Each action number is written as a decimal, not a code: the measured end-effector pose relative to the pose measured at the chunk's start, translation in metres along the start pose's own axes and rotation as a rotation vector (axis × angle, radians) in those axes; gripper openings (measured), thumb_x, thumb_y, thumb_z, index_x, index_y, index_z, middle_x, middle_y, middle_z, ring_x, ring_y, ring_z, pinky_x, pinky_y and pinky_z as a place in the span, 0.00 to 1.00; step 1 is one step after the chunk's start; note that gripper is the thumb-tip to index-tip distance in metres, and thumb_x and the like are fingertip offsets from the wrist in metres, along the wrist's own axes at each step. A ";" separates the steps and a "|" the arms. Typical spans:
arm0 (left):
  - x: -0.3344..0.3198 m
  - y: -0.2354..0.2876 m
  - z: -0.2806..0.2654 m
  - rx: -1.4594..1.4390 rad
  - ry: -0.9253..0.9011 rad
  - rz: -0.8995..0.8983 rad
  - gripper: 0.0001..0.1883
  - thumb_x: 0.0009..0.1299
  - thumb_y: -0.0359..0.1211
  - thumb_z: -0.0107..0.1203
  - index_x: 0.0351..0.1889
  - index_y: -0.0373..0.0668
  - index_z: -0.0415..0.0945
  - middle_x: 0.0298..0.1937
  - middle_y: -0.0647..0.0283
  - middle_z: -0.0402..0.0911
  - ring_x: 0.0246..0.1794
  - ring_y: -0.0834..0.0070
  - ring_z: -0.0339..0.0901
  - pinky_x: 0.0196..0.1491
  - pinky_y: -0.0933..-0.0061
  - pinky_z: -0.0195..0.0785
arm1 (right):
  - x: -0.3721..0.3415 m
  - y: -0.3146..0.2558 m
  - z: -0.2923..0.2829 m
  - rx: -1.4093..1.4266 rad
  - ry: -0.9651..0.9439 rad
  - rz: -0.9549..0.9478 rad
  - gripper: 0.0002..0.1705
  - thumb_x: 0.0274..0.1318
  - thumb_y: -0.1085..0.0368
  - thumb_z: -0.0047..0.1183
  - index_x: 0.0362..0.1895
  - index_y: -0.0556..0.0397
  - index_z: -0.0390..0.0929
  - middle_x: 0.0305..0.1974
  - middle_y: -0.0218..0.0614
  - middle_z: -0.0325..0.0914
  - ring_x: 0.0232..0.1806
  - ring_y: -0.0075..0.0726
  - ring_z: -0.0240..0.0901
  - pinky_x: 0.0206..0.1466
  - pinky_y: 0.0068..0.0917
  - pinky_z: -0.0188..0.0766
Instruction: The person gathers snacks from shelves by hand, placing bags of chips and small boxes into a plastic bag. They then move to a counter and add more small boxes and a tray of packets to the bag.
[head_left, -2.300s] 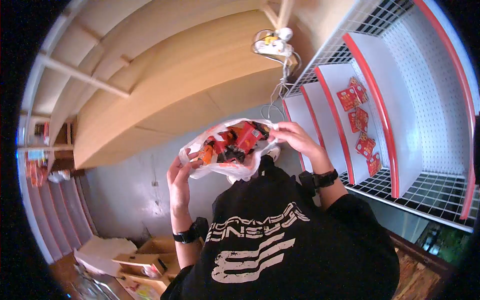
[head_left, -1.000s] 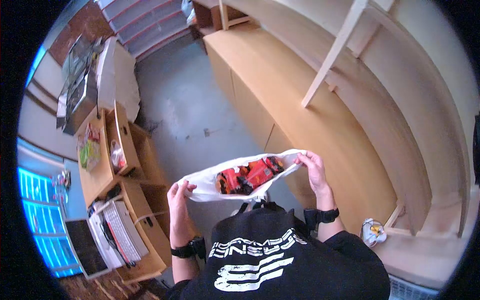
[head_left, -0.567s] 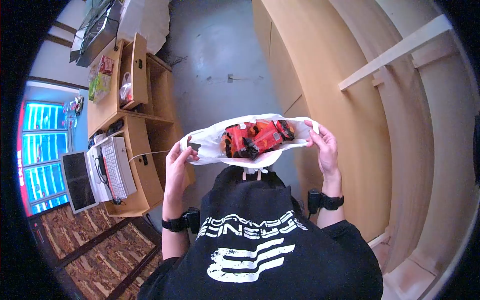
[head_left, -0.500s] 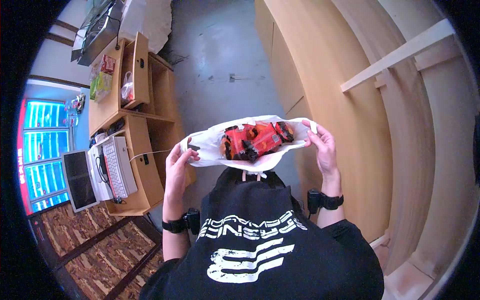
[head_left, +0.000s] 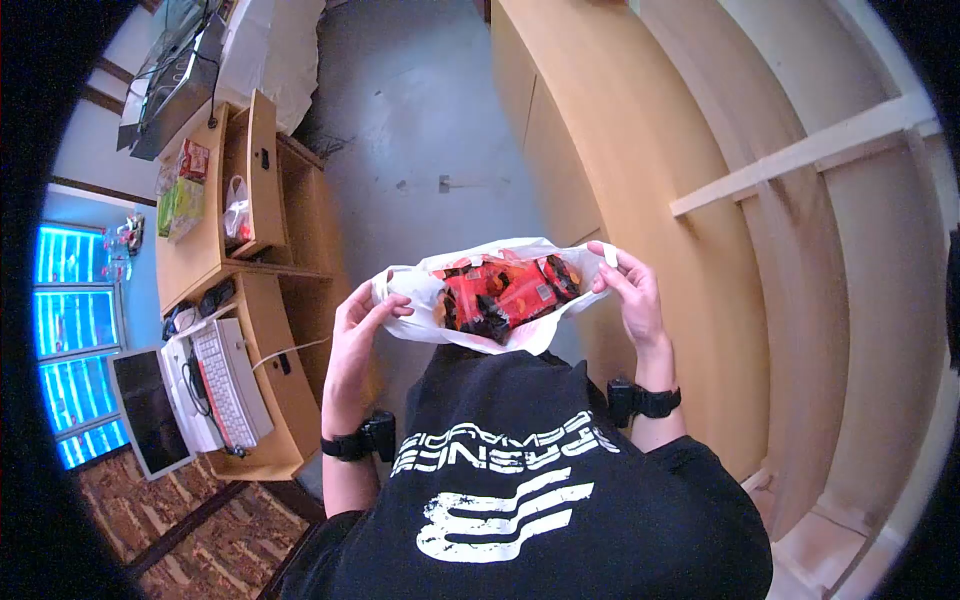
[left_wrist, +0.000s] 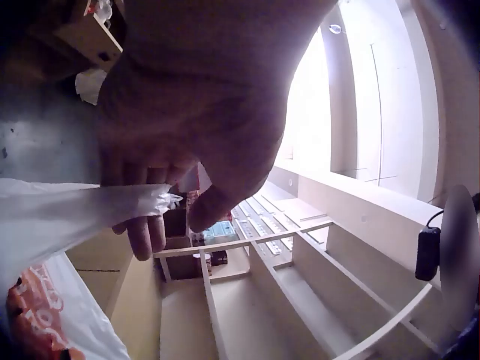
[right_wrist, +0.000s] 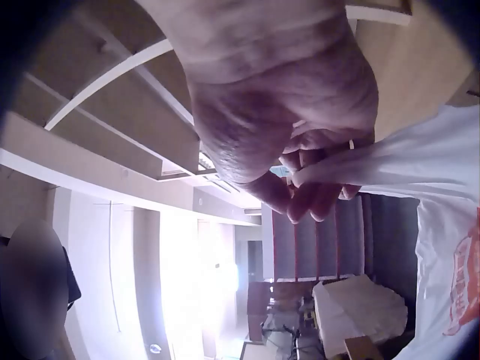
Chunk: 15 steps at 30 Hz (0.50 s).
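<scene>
Between the two hands, above the grey floor (head_left: pixel 430 120), a white plastic bag (head_left: pixel 540 335) is held spread open, red and black packets (head_left: pixel 520 295) bunched inside. Left edge pinched by the left hand (head_left: pixel 352 335), right edge pinched by the right hand (head_left: pixel 643 305) – neither free. Step in hand, as judged: bag being carried or held open. Both rims need to be kept gripped and level for any move – packets could slip out if one side sags.
</scene>
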<state>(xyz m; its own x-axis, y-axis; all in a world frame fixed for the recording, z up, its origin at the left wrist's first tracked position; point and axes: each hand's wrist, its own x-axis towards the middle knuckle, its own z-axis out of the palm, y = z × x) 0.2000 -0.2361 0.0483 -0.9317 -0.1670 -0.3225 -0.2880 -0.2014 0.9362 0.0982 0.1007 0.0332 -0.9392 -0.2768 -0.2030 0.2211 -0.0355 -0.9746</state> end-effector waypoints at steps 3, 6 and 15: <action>0.023 0.008 -0.016 0.026 -0.082 0.033 0.17 0.66 0.30 0.51 0.52 0.34 0.69 0.36 0.64 0.80 0.37 0.80 0.76 0.44 0.79 0.66 | 0.027 -0.010 0.018 -0.023 0.022 -0.002 0.19 0.56 0.67 0.48 0.52 0.60 0.72 0.24 0.26 0.73 0.28 0.17 0.68 0.39 0.17 0.63; 0.041 0.007 -0.037 0.050 -0.112 0.022 0.16 0.66 0.31 0.53 0.50 0.34 0.71 0.36 0.64 0.80 0.38 0.81 0.76 0.44 0.79 0.66 | 0.054 -0.021 0.046 -0.060 0.019 -0.008 0.18 0.56 0.67 0.48 0.51 0.60 0.72 0.25 0.27 0.74 0.29 0.18 0.69 0.40 0.18 0.64; 0.075 0.012 -0.107 0.033 -0.108 0.016 0.11 0.65 0.31 0.54 0.43 0.36 0.72 0.37 0.65 0.80 0.39 0.82 0.75 0.45 0.80 0.65 | 0.134 -0.008 0.112 -0.106 -0.037 0.026 0.11 0.56 0.67 0.51 0.42 0.60 0.75 0.32 0.28 0.76 0.30 0.19 0.71 0.38 0.18 0.69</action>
<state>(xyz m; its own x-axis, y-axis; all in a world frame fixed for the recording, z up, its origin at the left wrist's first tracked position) 0.1498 -0.3540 0.0206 -0.9543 -0.0646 -0.2918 -0.2779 -0.1671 0.9460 0.0002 -0.0437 0.0243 -0.9227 -0.3117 -0.2269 0.2145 0.0739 -0.9739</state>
